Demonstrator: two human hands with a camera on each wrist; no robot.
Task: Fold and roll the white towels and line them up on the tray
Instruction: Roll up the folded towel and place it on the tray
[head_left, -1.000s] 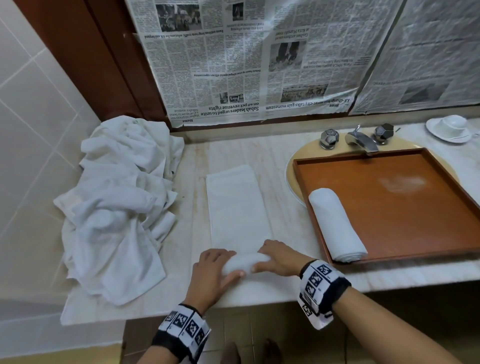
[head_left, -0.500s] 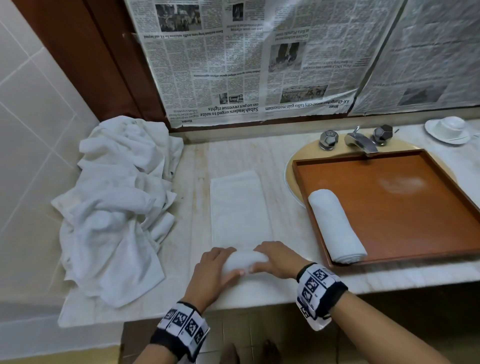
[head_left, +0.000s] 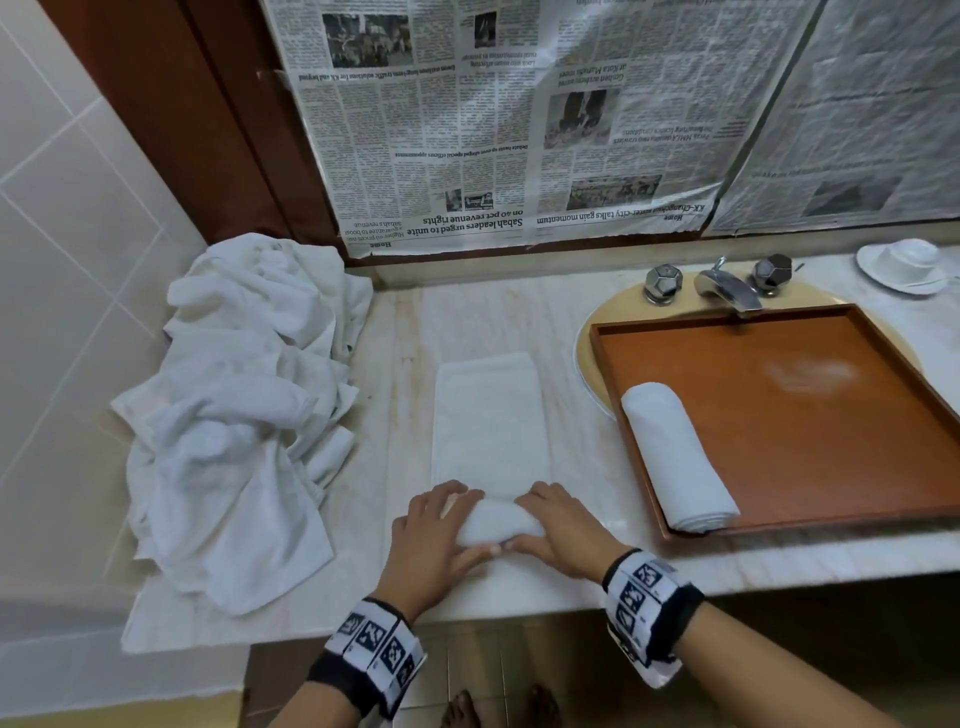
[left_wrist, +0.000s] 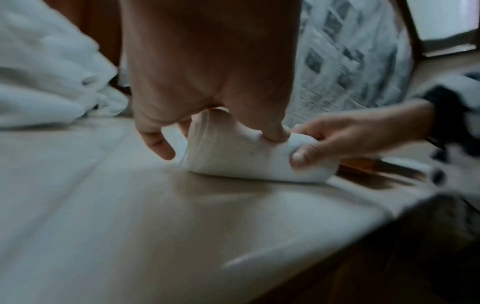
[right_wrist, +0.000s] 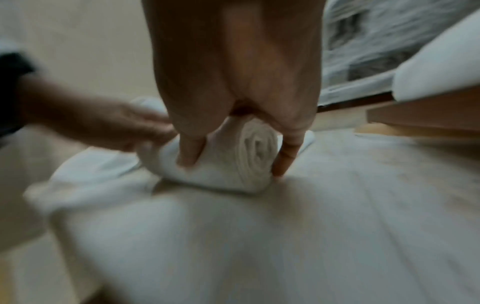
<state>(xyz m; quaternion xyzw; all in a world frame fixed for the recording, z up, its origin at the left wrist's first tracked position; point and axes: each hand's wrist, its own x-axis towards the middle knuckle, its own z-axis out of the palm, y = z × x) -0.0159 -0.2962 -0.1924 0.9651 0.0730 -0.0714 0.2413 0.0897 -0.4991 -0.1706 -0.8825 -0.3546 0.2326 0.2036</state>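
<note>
Since the earlier frame, roll advanced; flat strip of folded towel (head_left: 491, 415) shorter.
Left hand (head_left: 434, 535) and right hand (head_left: 561, 530) both curl round the towel's rolled near end, thumbs on the near side, at the counter (head_left: 400, 332) front edge; finished roll (head_left: 675, 457) lies apart in the tray (head_left: 831, 441).

place: bathroom | cues: marble vanity counter (head_left: 498, 322); basin faucet (head_left: 727, 288); tiled wall (head_left: 78, 218)
</note>
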